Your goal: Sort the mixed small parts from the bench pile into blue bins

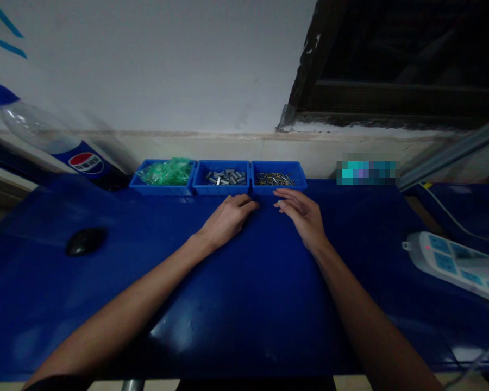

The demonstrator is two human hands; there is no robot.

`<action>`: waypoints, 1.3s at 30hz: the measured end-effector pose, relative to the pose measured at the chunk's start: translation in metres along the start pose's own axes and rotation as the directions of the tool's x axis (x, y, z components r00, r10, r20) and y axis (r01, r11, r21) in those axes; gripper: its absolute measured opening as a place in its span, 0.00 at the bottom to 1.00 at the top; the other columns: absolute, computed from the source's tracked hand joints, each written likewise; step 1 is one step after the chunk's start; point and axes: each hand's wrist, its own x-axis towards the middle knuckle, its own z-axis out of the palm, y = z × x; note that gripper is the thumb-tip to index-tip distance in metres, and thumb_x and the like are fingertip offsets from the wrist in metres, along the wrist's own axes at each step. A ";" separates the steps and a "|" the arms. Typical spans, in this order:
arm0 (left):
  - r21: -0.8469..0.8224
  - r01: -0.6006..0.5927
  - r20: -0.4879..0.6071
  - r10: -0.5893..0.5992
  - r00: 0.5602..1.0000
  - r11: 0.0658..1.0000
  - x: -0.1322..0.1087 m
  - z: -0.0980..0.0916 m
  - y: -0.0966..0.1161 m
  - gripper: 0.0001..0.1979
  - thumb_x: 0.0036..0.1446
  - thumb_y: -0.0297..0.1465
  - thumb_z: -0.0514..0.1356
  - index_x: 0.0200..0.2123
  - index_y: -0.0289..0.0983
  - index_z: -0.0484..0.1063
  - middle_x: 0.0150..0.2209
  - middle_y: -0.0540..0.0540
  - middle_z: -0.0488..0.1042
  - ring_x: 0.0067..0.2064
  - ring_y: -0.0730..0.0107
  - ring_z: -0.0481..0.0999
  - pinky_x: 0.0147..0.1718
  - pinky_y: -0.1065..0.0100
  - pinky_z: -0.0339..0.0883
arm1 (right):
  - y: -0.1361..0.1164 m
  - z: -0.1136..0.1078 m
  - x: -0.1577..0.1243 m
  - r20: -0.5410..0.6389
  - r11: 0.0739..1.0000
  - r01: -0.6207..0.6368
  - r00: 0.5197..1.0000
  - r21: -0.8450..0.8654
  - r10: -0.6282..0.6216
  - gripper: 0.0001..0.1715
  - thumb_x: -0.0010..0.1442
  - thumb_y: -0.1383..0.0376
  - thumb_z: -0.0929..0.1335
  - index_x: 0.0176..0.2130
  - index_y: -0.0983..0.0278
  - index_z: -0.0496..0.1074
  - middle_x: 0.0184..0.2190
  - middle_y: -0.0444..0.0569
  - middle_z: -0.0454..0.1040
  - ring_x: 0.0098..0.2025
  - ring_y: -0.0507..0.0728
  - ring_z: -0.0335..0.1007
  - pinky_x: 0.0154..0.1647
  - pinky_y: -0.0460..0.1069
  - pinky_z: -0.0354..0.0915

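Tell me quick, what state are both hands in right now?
Left hand: curled; whether it holds anything cannot be told.
Right hand: loosely open, near the front of the right-hand blue bin, with nothing visibly held.

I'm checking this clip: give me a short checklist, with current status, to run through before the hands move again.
1. Left hand free of parts: cannot tell; its fingers curl under, in front of the middle bin.
2. Right hand loosely open: ok; it is in front of the right bin.
3. Bins in a row: ok; the left bin completes the three.
4. Contents sorted: ok; green plastic left, short metal pieces middle, thin metal pins right.
5. Bottle away from both hands: ok.
6. Power strip away from both hands: ok.
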 end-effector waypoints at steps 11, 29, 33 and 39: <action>-0.612 0.063 -0.252 -0.270 0.929 0.788 0.006 -0.003 0.009 0.12 0.62 0.28 0.66 0.49 0.34 0.76 0.43 0.41 0.81 0.42 0.67 0.82 0.45 0.64 0.81 | 0.002 0.001 -0.002 0.050 1.000 -0.007 0.999 -0.023 0.008 0.17 0.60 0.55 0.74 0.48 0.59 0.80 0.37 0.49 0.84 0.37 0.58 0.81 0.44 0.56 0.76; -0.472 0.132 -0.175 -0.240 0.955 0.872 0.004 -0.003 0.008 0.16 0.58 0.29 0.68 0.50 0.35 0.76 0.45 0.42 0.78 0.43 0.65 0.80 0.44 0.61 0.79 | 0.004 0.006 -0.004 0.157 0.995 -0.094 0.984 0.023 0.089 0.12 0.53 0.57 0.78 0.37 0.59 0.84 0.34 0.49 0.84 0.36 0.59 0.82 0.42 0.57 0.78; -0.265 0.166 -0.073 -0.192 0.979 0.950 0.000 0.001 0.005 0.15 0.60 0.27 0.66 0.51 0.37 0.75 0.44 0.42 0.80 0.46 0.60 0.79 0.47 0.57 0.76 | 0.002 0.002 -0.003 0.098 0.998 -0.066 0.993 -0.023 0.068 0.11 0.53 0.58 0.78 0.37 0.60 0.84 0.32 0.49 0.84 0.35 0.60 0.81 0.43 0.58 0.78; -0.159 0.138 -0.008 -0.141 0.990 0.977 -0.001 0.002 0.006 0.15 0.63 0.22 0.60 0.52 0.37 0.74 0.41 0.43 0.79 0.44 0.61 0.78 0.43 0.62 0.74 | -0.002 0.002 -0.002 0.014 0.996 0.027 0.999 0.083 -0.029 0.27 0.56 0.60 0.76 0.56 0.54 0.78 0.55 0.50 0.80 0.52 0.64 0.80 0.58 0.64 0.73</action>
